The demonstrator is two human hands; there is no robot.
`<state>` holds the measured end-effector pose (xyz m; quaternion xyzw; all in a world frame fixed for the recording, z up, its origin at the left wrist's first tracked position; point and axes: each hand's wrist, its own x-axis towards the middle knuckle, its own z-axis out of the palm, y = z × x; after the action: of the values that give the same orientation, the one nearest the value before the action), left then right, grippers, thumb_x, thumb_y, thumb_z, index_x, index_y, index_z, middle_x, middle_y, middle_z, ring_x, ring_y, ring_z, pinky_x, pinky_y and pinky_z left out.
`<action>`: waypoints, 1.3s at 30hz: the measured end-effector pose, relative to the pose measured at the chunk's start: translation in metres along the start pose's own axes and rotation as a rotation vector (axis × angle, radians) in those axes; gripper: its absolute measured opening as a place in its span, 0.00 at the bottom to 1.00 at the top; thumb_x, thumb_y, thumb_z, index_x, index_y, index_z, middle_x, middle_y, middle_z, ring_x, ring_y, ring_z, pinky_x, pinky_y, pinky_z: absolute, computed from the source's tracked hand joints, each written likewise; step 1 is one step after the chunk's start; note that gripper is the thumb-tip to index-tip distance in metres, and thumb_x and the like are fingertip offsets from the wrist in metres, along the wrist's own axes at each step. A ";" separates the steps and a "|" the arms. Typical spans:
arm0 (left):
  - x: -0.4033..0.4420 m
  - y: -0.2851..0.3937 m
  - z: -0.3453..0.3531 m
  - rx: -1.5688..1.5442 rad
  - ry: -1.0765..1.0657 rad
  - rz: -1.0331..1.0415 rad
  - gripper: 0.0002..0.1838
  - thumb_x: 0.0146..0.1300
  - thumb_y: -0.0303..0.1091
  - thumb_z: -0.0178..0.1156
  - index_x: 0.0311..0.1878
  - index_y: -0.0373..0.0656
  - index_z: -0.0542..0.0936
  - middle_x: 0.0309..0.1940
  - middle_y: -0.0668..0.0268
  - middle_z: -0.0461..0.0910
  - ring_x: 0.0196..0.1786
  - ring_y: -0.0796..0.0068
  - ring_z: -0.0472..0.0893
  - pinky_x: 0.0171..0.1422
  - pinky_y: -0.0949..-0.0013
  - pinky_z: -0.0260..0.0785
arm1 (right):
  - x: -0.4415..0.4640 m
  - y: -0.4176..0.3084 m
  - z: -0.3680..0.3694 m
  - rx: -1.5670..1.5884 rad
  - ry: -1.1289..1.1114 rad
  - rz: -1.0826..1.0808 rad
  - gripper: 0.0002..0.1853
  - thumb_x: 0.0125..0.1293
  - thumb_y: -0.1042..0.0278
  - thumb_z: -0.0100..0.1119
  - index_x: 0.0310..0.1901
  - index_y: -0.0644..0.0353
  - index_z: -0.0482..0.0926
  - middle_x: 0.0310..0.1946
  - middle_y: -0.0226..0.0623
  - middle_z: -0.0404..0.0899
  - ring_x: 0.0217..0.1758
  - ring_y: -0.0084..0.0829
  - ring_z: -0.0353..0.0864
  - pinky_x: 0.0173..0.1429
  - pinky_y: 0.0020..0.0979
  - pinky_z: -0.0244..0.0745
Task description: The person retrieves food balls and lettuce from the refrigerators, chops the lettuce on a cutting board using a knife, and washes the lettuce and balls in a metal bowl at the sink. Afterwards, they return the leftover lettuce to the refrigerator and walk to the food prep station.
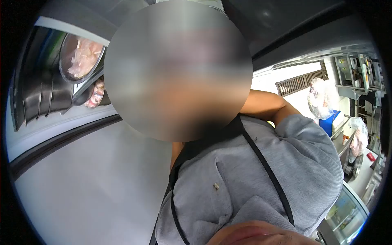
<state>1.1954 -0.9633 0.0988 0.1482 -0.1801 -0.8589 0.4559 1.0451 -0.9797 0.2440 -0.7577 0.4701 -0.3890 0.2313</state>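
A large round blur covers the middle of the view, and both my hands are hidden. My bare right forearm (264, 102) bends into it from a grey sleeve. Of my left arm (176, 150) only a small strip shows below the blur. What either hand holds or touches I cannot make out. Left of the blur, a round container (61, 61) holds pale pink pieces (85, 59) that look like raw meat. Below it, a second container (83, 97) holds more pink pieces, partly in plastic.
Black ribbed bins (47, 98) stand at the far left, above a broad grey panel (90, 183) with a dark edge strip. On the right are a slatted grille (302, 81), a clear plastic bag (320, 98), a blue box (329, 123), another bag (358, 136) and a glass case (347, 212).
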 end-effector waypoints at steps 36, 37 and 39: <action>0.017 -0.009 -0.016 -0.148 0.080 -0.209 0.32 0.62 0.59 0.45 0.62 0.46 0.67 0.56 0.59 0.71 0.57 0.60 0.75 0.61 0.53 0.71 | -0.021 0.020 -0.042 -0.310 -0.387 -0.136 0.16 0.62 0.53 0.56 0.47 0.50 0.74 0.40 0.41 0.74 0.29 0.46 0.79 0.31 0.44 0.74; 0.016 -0.010 -0.016 -0.148 0.080 -0.207 0.32 0.62 0.59 0.45 0.62 0.46 0.67 0.56 0.59 0.71 0.57 0.60 0.75 0.61 0.53 0.71 | -0.022 0.021 -0.042 -0.244 -0.412 -0.149 0.16 0.62 0.55 0.57 0.48 0.50 0.74 0.42 0.40 0.75 0.32 0.46 0.80 0.34 0.45 0.74; 0.010 -0.009 -0.015 0.037 0.161 -0.093 0.33 0.63 0.57 0.45 0.63 0.43 0.67 0.56 0.58 0.72 0.58 0.60 0.75 0.60 0.55 0.72 | -0.021 0.025 -0.044 -0.166 -0.446 -0.172 0.16 0.62 0.57 0.57 0.49 0.49 0.73 0.43 0.39 0.75 0.34 0.46 0.80 0.36 0.45 0.75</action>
<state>1.1893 -0.9697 0.0802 0.2331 -0.1514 -0.8610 0.4258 0.9914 -0.9716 0.2447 -0.8785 0.3716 -0.1903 0.2324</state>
